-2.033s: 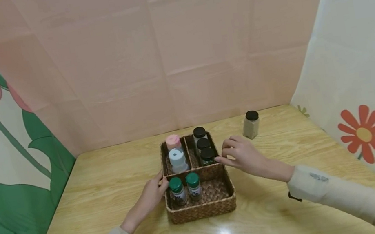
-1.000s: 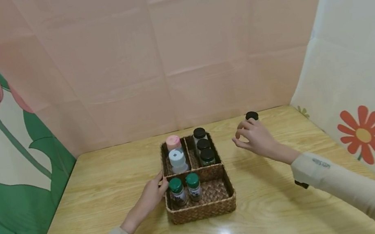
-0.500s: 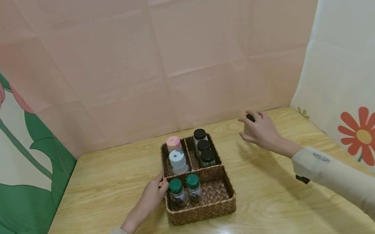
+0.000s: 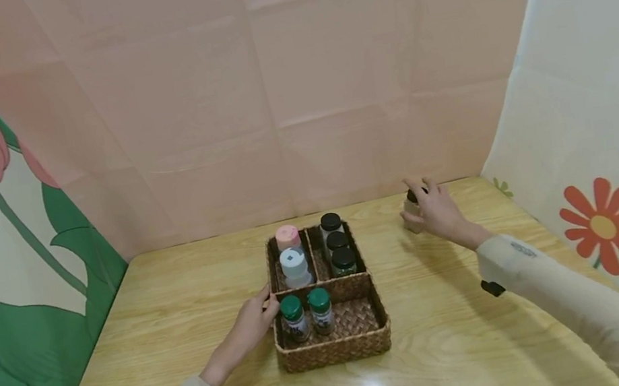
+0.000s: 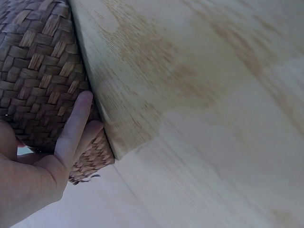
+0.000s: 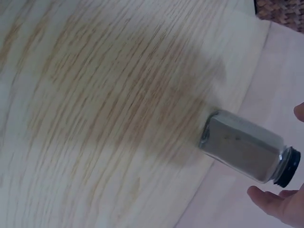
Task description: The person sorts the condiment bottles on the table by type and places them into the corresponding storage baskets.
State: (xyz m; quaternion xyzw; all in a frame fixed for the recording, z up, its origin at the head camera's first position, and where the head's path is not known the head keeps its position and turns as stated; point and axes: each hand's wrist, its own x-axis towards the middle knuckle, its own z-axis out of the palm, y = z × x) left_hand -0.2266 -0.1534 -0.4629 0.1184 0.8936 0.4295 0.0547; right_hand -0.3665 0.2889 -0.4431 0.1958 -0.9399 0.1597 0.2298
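Note:
My right hand (image 4: 438, 211) is spread around a clear square jar (image 4: 411, 210) with a black cap and pale powder, upright on the table. In the right wrist view, gaps show between my fingers (image 6: 273, 202) and the jar (image 6: 242, 145). At the left side of a woven basket (image 4: 336, 352), my left hand (image 4: 249, 320) rests with its thumb at the rim. Straight fingers (image 5: 73, 121) lie along the outer woven wall (image 5: 40, 71). The basket holds two green-capped shakers (image 4: 322, 314), several black-capped jars (image 4: 343, 259), a white-capped bottle (image 4: 295, 266) and a pink-capped bottle (image 4: 287, 236).
Dividers split the basket into a wide front compartment and two rear ones. The wooden table (image 4: 177, 283) extends around it. A plain pink backdrop (image 4: 268, 90) stands behind, with flower-printed sheets on both sides (image 4: 596, 104).
My right hand has moved away from the basket's right edge, up and right to the lone jar. The left hand and basket have stayed in place.

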